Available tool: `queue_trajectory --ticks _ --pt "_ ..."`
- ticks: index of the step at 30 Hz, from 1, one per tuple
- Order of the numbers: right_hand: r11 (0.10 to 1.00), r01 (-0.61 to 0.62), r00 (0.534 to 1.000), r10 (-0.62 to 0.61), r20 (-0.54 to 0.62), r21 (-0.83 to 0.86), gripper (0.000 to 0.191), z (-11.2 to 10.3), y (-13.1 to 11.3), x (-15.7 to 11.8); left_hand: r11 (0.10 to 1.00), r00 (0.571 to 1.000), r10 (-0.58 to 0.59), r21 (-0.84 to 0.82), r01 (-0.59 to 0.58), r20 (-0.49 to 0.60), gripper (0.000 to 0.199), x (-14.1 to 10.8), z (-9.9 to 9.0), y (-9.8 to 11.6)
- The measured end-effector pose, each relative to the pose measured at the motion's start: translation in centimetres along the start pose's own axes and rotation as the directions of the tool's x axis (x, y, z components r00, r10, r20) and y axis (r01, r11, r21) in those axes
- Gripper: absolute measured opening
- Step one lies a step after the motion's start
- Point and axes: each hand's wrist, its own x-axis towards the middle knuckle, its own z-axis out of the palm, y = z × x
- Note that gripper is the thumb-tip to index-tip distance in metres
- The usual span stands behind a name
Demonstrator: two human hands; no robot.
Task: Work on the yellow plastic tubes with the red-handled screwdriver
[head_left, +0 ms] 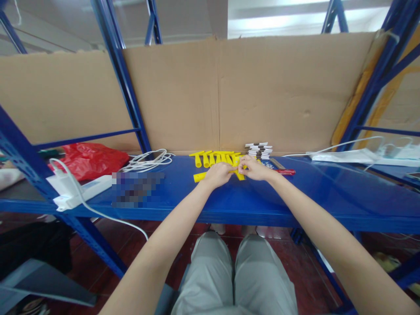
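Observation:
Near the middle of the blue shelf (pixel 183 197), my left hand (pixel 218 175) has its fingers closed on a small yellow piece (pixel 233 169). My right hand (pixel 252 168) meets it from the right, its fingertips pinched at the same piece. Behind my hands stands a row of several yellow T-shaped parts (pixel 198 160). A yellow tube (pixel 199 177) lies just left of my left hand. Beyond my right hand is a stack of white and dark small packets (pixel 260 151). A red tool (pixel 286 172) rests right of my right hand.
A white power strip (pixel 87 192) with a plugged-in charger, a red plastic bag (pixel 92 159) and coiled white cable (pixel 149 161) lie at the left. Cardboard (pixel 256 92) stands along the back. Blue posts (pixel 126 83) rise at both sides. A white packet (pixel 348 155) lies at the right.

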Motion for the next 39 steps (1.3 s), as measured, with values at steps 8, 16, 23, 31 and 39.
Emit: queue_trajectory --ticks 8,16,23,31,39 --pt "0.997 -0.047 0.997 0.051 0.060 -0.068 0.013 -0.4 -0.9 -0.2 1.000 1.000 -0.010 0.011 0.010 0.025 0.029 0.0 -0.1 0.2" --pt "0.995 -0.028 0.997 0.034 0.072 -0.093 0.013 -0.7 -1.7 -0.6 1.000 1.000 0.018 0.000 -0.018 0.019 0.029 0.0 0.0 0.1" --pt "0.991 0.055 0.997 -0.049 0.056 -0.121 0.014 -0.5 -1.7 -0.5 1.000 1.000 -0.020 0.002 0.020 0.020 0.029 -0.1 -0.3 0.2" --pt "0.988 0.056 0.997 -0.048 0.058 -0.145 0.016 -0.5 -1.8 -0.5 0.998 0.997 -0.060 0.016 0.059 0.047 0.033 0.0 -0.6 0.5" --pt "0.996 0.027 1.000 -0.026 0.009 -0.088 0.014 0.1 -1.0 -0.2 0.995 0.993 -0.100 0.006 0.099 0.056 0.034 -0.1 -1.0 0.7"
